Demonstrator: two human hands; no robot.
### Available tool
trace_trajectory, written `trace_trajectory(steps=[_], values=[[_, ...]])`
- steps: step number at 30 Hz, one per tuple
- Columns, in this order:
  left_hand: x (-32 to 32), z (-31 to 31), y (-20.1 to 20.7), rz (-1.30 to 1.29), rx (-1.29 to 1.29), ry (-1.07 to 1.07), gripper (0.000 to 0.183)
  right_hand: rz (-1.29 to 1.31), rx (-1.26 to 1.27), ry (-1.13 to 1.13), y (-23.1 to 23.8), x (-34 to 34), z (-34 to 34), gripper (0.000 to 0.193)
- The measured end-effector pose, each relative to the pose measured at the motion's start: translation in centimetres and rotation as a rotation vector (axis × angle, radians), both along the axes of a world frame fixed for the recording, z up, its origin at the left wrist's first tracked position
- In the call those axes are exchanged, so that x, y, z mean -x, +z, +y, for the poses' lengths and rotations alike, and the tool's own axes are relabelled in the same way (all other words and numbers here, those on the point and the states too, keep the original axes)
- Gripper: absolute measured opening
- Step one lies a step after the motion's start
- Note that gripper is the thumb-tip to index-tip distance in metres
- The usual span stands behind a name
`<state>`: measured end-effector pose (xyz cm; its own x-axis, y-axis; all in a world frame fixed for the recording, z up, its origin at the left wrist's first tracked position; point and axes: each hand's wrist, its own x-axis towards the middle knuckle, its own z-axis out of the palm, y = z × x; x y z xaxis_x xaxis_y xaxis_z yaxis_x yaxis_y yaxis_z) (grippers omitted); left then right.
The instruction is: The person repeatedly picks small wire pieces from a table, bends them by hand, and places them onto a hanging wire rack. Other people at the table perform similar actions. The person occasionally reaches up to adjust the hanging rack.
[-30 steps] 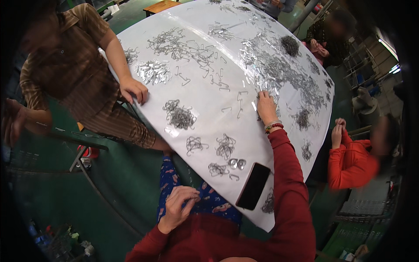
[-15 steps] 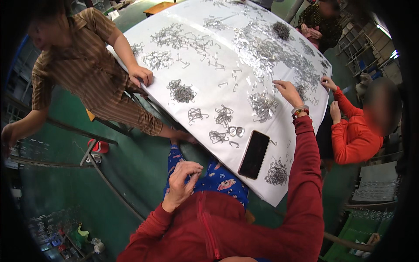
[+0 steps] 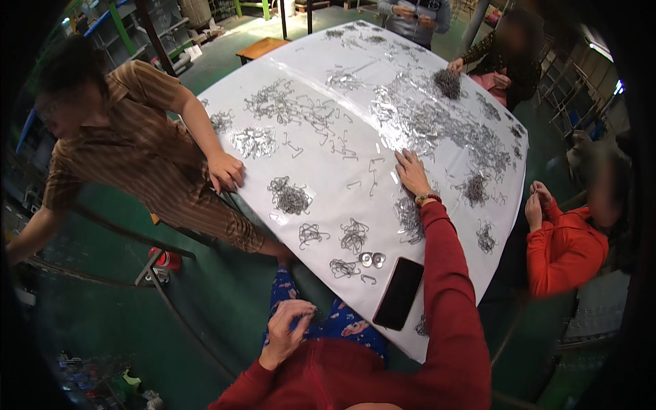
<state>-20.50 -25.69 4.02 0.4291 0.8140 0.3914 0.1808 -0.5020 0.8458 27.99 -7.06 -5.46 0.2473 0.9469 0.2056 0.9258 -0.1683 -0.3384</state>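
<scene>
My right hand (image 3: 414,175) reaches over the white-covered table (image 3: 321,198), its fingers stretched out onto the near edge of a wide spread of shiny flat metal pieces (image 3: 413,126). Under my right wrist lies a smaller heap of similar pieces (image 3: 408,219), partly covered by my arm. My left hand (image 3: 285,333) hovers above my lap, off the table, with curled fingers pressed toward the thumb; whatever they hold is too small to make out. Close to me on the table are small piles of bent wire hooks (image 3: 354,236) and two round metal pieces (image 3: 372,260).
A black phone (image 3: 398,294) lies beside my right forearm. A person in striped clothes (image 3: 137,143) rests a hand on the left edge. Someone in an orange top (image 3: 567,253) sits at the right. Dark wire heaps (image 3: 292,199) dot the table; a red container (image 3: 166,260) stands below.
My right hand has moved left over the metal pieces, and its fingers are now spread on them. The view has tilted up, showing more of the far end. My left hand stays curled.
</scene>
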Motion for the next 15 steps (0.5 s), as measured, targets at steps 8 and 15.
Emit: trace_trajectory(steps=[8, 15], values=[[-0.4, 1.7, -0.4, -0.009, 0.04, -0.036, 0.023, 0.43, 0.095, 0.22, 6.8, 2.9, -11.9, 0.026], [0.3, 2.2, -0.7, -0.013, 0.047, -0.014, 0.02, 0.549, -0.121, -0.065, 7.5, 0.5, -7.8, 0.032]])
